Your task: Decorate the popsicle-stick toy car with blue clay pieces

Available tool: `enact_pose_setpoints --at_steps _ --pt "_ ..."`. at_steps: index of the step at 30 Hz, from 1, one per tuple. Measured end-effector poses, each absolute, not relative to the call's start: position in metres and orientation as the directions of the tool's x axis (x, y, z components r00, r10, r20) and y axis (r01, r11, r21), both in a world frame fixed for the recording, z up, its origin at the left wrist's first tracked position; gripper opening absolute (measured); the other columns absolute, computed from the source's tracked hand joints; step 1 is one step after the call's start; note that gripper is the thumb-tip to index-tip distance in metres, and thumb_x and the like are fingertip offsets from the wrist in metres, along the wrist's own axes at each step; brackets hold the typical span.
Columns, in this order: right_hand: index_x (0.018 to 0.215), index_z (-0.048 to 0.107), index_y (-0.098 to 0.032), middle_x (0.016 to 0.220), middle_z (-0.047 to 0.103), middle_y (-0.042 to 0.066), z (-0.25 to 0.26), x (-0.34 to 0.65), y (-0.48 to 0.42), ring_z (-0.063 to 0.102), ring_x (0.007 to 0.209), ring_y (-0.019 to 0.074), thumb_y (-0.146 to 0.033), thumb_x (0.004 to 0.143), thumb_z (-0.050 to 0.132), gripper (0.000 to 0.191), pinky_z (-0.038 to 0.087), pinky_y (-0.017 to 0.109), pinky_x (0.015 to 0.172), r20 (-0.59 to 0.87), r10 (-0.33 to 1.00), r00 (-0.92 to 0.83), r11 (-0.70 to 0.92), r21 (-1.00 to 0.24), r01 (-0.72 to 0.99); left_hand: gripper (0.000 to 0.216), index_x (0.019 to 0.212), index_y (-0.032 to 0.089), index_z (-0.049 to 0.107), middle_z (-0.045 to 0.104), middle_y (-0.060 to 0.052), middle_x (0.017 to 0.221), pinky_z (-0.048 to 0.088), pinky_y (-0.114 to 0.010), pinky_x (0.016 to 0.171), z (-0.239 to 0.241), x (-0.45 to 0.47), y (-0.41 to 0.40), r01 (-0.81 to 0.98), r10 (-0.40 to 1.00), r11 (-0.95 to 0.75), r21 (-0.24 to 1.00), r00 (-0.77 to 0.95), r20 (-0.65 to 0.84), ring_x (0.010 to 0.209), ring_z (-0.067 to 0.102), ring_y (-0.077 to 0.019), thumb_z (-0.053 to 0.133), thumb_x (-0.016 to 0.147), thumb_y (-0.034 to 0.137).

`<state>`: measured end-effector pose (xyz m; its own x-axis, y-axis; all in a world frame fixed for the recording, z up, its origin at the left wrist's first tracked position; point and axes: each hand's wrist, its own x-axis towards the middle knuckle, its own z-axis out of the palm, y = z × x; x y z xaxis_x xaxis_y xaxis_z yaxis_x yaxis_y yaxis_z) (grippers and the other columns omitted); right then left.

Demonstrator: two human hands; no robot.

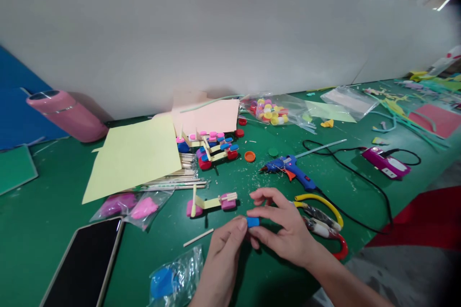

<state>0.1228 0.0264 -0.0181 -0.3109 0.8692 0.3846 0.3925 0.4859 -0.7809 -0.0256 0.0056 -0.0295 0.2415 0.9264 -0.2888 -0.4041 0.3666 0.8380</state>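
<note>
A small squared-off piece of blue modelling clay (253, 221) is pinched at its left end by my left hand (228, 247). The thumb and fingers of my right hand (284, 230) close around the piece's other side. Just behind my hands stands a small scooter-like model (212, 204) with pink clay ends and pale yellow strips. A short thin stick (198, 238) lies to the left of my fingers. Below it is a clear bag of blue clay (163, 283). Several similar models (216, 148) are grouped farther back.
A blue glue gun (293, 170) with a trailing cord lies right, beside yellow-handled pliers (336, 211) and red-handled pliers (340, 247). A phone (86, 264), yellow paper (137, 158), bags of pink clay (144, 208) and a pink tumbler (72, 115) are left. Bottle caps (249, 156) lie behind.
</note>
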Motion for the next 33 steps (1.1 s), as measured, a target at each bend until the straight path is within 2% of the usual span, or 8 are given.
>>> enact_pose_setpoints --at_steps 4,7,12,16,23,27,30,33 --pt "0.092 0.062 -0.025 0.109 0.049 0.006 -0.018 0.145 0.028 0.051 0.099 0.0191 -0.019 0.075 0.059 0.018 0.046 0.03 0.081 0.31 0.945 -0.101 0.325 -0.88 0.346 0.022 0.08 0.016 0.067 0.061 -0.004 0.07 0.037 -0.029 0.069 -0.027 -0.026 0.006 -0.338 0.925 0.368 0.866 0.225 -0.305 0.067 0.051 -0.0144 0.05 0.079 0.029" --pt "0.089 0.063 -0.024 0.108 0.05 0.007 -0.018 0.168 0.02 0.054 0.096 0.0193 -0.024 0.077 0.058 0.013 0.05 0.026 0.07 0.218 0.974 0.062 0.194 -0.942 0.276 0.021 0.077 0.016 0.068 0.061 -0.004 0.071 0.037 -0.028 0.067 -0.026 -0.026 0.007 -0.313 0.923 0.373 0.873 0.218 -0.316 0.067 0.052 -0.0141 0.052 0.077 0.029" --pt "0.086 0.066 -0.022 0.111 0.051 0.01 -0.024 0.189 -0.008 0.057 0.093 0.0218 -0.03 0.075 0.06 0.015 0.054 0.026 0.065 -0.081 0.995 0.05 -0.087 -0.989 0.123 0.019 0.075 0.017 0.068 0.059 -0.003 0.073 0.037 -0.025 0.064 -0.027 -0.025 0.008 -0.324 0.924 0.371 0.871 0.221 -0.312 0.065 0.051 -0.0119 0.052 0.077 0.028" --pt "0.086 0.067 -0.019 0.118 0.05 0.013 -0.031 0.191 -0.018 0.05 0.109 0.0287 -0.033 0.073 0.062 0.02 0.051 0.035 0.079 -0.196 0.981 0.003 -0.196 -0.977 0.083 0.019 0.077 0.019 0.068 0.059 -0.002 0.073 0.037 -0.024 0.064 -0.03 -0.025 0.008 -0.315 0.932 0.345 0.884 0.229 -0.282 0.065 0.051 -0.0113 0.051 0.078 0.028" --pt "0.088 0.066 -0.023 0.124 0.046 0.01 -0.04 0.197 -0.007 0.048 0.112 0.0268 -0.033 0.073 0.062 0.018 0.045 0.037 0.089 -0.219 0.976 0.011 -0.22 -0.972 0.083 0.017 0.077 0.018 0.067 0.057 -0.002 0.075 0.038 -0.025 0.064 -0.032 -0.023 0.007 -0.245 0.946 0.291 0.925 0.219 -0.24 0.064 0.052 -0.0114 0.053 0.077 0.028" --pt "0.089 0.065 -0.023 0.124 0.045 0.01 -0.04 0.202 -0.005 0.047 0.112 0.0267 -0.035 0.074 0.061 0.019 0.047 0.036 0.086 -0.207 0.978 -0.001 -0.206 -0.972 0.109 0.019 0.077 0.016 0.066 0.056 -0.003 0.073 0.038 -0.026 0.062 -0.029 -0.021 0.008 -0.216 0.952 0.267 0.939 0.212 -0.221 0.062 0.051 -0.0116 0.053 0.077 0.03" --pt "0.089 0.065 -0.024 0.119 0.05 0.009 -0.035 0.198 -0.002 0.049 0.11 0.0246 -0.033 0.075 0.059 0.017 0.049 0.032 0.084 -0.142 0.989 -0.029 -0.132 -0.966 0.224 0.02 0.075 0.015 0.065 0.055 -0.003 0.073 0.038 -0.026 0.06 -0.022 -0.019 0.008 -0.15 0.957 0.237 0.96 0.208 -0.203 0.062 0.051 -0.0122 0.053 0.076 0.031" --pt "0.09 0.063 -0.025 0.116 0.051 0.007 -0.025 0.181 0.009 0.051 0.107 0.0224 -0.029 0.076 0.058 0.015 0.048 0.03 0.083 -0.003 0.996 -0.087 0.027 -0.94 0.339 0.021 0.074 0.015 0.064 0.055 -0.003 0.07 0.038 -0.025 0.059 -0.012 -0.019 0.007 -0.035 0.962 0.207 0.978 0.189 -0.197 0.062 0.05 -0.0129 0.051 0.077 0.031"
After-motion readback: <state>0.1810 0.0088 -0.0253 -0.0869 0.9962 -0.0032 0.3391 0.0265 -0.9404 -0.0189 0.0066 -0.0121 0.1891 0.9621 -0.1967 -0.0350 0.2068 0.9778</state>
